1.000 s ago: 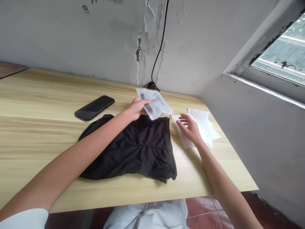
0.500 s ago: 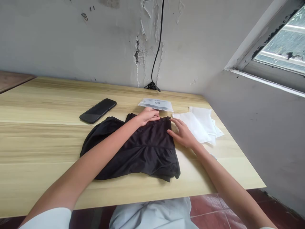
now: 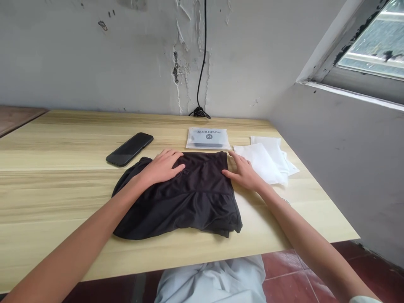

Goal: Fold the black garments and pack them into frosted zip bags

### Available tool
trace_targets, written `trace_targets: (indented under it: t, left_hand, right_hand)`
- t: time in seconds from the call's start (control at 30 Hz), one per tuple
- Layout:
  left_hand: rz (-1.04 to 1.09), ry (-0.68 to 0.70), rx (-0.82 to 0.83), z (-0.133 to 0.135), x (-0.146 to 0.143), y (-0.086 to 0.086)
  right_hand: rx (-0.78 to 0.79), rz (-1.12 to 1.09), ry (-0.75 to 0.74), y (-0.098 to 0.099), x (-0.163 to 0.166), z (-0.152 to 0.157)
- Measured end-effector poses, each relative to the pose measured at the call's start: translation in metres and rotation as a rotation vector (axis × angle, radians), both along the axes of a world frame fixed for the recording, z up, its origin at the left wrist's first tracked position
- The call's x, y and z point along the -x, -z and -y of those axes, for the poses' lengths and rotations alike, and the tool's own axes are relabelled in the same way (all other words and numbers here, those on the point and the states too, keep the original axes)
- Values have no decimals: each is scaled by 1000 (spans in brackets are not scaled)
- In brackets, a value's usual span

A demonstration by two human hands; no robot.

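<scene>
A black cloth garment (image 3: 195, 189) lies folded on the wooden table (image 3: 63, 202), its lower right edge trimmed with a seam. My left hand (image 3: 164, 166) rests flat on the garment's upper left part, fingers stretched toward its far edge. At the upper right corner my right hand (image 3: 242, 171) touches the fabric's side, thumb and fingers apart. Just beyond the far edge lies a translucent packet (image 3: 208, 138) printed ROCKBROS, with something dark inside. White pouches (image 3: 259, 162) overlap to the right of my right hand.
A black phone (image 3: 130, 149) lies at the back left of the table. A black cable (image 3: 202, 75) hangs down the peeling wall and ends in a coil (image 3: 199, 112) at the table's back edge. A window (image 3: 375, 46) is at the right.
My left hand has moved left from the garment's far edge and now lies flat on it. The far edge looks straighter. My right hand stays at the right corner.
</scene>
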State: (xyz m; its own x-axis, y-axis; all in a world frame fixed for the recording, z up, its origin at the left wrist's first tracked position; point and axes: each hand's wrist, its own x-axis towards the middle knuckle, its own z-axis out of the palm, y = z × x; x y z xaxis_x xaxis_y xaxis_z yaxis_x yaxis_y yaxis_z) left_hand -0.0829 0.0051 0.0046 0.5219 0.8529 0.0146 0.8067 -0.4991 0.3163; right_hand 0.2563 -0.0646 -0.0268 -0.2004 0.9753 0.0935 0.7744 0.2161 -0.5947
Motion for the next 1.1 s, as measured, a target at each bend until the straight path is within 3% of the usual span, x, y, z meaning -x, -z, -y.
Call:
trace_targets:
  t: [0.23, 0.53, 0.83, 0.97, 1.1]
  left_hand:
    - [93, 87, 46, 3, -41, 1]
    - [188, -36, 156, -31, -25, -18]
    - [314, 93, 83, -32, -40, -27]
    - [377, 116, 218, -25, -40, -36]
    - [373, 194, 298, -22, -42, -41]
  right_hand:
    - [51, -31, -32, -6, -25, -6]
    - [87, -27, 31, -14, -39, -7]
    - [-67, -186, 80, -18, -54, -10]
    - [-175, -300, 184, -16, -49, -12]
    - [-159, -207, 176, -11, -45, -15]
